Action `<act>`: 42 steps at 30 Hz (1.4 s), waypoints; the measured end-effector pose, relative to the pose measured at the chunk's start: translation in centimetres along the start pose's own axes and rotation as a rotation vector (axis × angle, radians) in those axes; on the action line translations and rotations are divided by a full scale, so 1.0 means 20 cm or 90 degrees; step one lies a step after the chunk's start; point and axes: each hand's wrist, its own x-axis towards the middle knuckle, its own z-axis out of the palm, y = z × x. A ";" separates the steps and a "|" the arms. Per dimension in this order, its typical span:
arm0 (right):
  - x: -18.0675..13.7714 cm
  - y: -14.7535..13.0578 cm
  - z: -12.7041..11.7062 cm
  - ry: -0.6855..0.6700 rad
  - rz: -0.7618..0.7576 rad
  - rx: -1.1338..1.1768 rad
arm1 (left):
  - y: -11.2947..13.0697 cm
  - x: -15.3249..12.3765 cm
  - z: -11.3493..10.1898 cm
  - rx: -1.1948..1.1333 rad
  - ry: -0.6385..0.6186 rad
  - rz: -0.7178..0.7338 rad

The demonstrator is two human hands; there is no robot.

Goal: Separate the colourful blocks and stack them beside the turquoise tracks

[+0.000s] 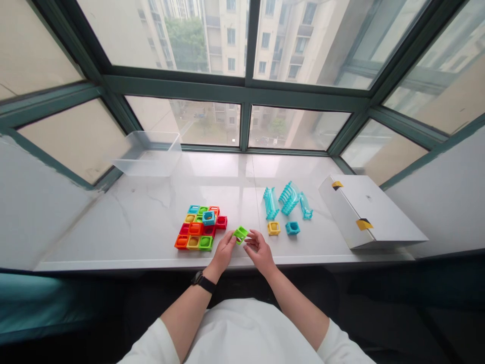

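Together, the left hand [223, 251] and right hand [258, 249] pinch a green block [240, 234] between fingertips, seemingly; just left of them sits a block cluster [200, 228].

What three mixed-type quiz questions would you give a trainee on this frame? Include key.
1. True or false: the left hand and right hand both touch the green block.
2. The white box lies: A) right of the turquoise track pieces; B) left of them; C) on top of them.
3. Fill in: the loose block right beside the yellow block is coloured ____.
Key: 1 true; 2 A; 3 blue.
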 end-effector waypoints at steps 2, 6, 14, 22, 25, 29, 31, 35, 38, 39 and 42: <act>0.00 0.00 0.00 0.004 0.000 -0.005 | 0.00 0.00 0.00 -0.028 0.025 -0.023; 0.01 -0.02 -0.01 0.004 -0.022 -0.042 | 0.00 -0.01 0.00 -0.054 0.064 -0.067; 0.03 -0.03 -0.04 -0.057 -0.066 -0.044 | -0.01 0.01 -0.03 -0.050 -0.017 -0.029; 0.03 0.00 -0.04 -0.050 -0.056 0.005 | 0.00 0.01 0.00 0.002 -0.045 -0.009; 0.03 0.00 -0.04 -0.023 -0.056 -0.024 | -0.01 0.01 0.01 0.025 -0.028 0.018; 0.02 -0.02 -0.03 -0.005 -0.035 -0.020 | 0.00 0.01 0.01 0.058 -0.043 0.042; 0.01 -0.03 -0.03 0.004 -0.005 0.003 | 0.01 0.01 0.01 0.090 -0.054 0.060; 0.00 -0.04 -0.02 0.034 0.053 0.052 | 0.03 0.00 -0.01 0.109 -0.072 0.041; -0.01 -0.06 -0.03 0.014 0.060 0.088 | 0.03 -0.01 -0.01 0.083 -0.077 -0.006; -0.01 -0.06 -0.03 -0.001 0.054 0.094 | 0.03 -0.01 -0.02 0.077 -0.075 -0.020; 0.00 -0.07 -0.03 -0.023 0.020 0.074 | 0.03 0.00 -0.02 0.086 -0.069 -0.030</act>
